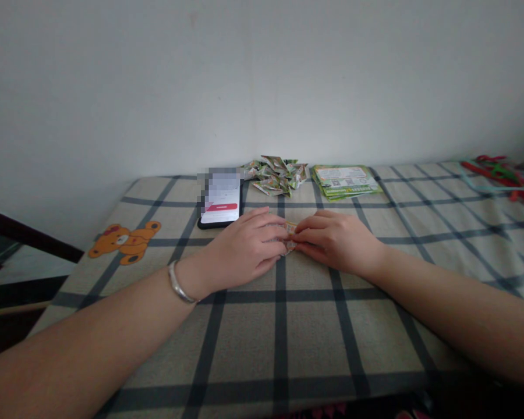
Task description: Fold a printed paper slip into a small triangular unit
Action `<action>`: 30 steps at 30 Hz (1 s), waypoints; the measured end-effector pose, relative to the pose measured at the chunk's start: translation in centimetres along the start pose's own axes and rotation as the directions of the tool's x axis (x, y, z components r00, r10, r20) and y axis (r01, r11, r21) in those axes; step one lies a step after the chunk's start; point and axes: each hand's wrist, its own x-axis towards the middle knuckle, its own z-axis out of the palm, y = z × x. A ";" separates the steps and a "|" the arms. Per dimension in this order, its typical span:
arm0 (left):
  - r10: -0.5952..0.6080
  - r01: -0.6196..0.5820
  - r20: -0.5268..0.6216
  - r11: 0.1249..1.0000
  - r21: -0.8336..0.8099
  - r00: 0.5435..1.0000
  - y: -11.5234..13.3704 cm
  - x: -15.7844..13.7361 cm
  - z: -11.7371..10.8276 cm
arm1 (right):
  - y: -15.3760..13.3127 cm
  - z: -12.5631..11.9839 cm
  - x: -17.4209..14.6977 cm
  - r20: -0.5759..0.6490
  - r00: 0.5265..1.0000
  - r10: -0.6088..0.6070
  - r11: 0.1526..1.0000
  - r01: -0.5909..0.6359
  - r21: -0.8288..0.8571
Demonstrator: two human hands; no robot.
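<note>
At the middle of the table, a small piece of printed paper [290, 228] in orange and white shows between my hands, mostly covered by the fingers. My left hand [251, 241], with a silver bangle on its wrist, lies over the paper's left side and holds it down against the cloth. From the right, the bunched fingertips of my right hand [332, 237] pinch the paper's other edge. Just behind the left hand lies a phone [220, 201] with a lit screen and a red button.
Behind the hands, several folded paper packets [277, 174] lie heaped by the wall. A stack of green printed leaflets [347, 181] sits beside them. Tangled red and green strips [506, 174] are at the far right. A checked tablecloth [244, 343] with a bear picture [124, 241] covers the table.
</note>
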 end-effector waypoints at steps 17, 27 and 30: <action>0.071 -0.073 0.024 0.994 0.086 0.997 0.4 0.3 -0.5 | -0.4 -0.1 0.1 0.024 1.000 -0.011 0.997 0.013 -0.072; 0.003 -0.002 0.116 1.000 -0.011 0.993 0.4 0.1 -0.9 | -0.4 -0.2 -0.2 0.012 1.000 -0.022 0.997 0.023 -0.072; -0.004 0.010 0.151 0.999 -0.041 0.989 0.4 0.1 -1.0 | -0.4 -0.3 -0.4 0.020 0.999 -0.025 0.994 0.027 -0.105</action>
